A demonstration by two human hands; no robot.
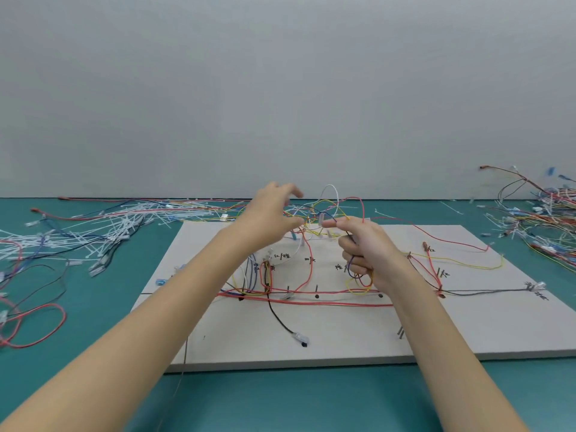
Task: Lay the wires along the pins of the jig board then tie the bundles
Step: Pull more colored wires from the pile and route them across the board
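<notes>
The right hand (363,254) pinched the limp, light wires (324,213) at the jig board (343,335)'s twelve o'clock; the left hand (274,213) hovered spread. Best gripped near connectors.

Both bare forearms reach forward, raised; left hand (270,213) spreads relaxed fingers, thumb forward; right hand (364,247) curls its fingers, forefinger and thumb pinched.

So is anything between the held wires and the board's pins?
Nothing solid. The right hand grips the wire tangle above the jig board; only already-laid red wires cross beneath.
</notes>
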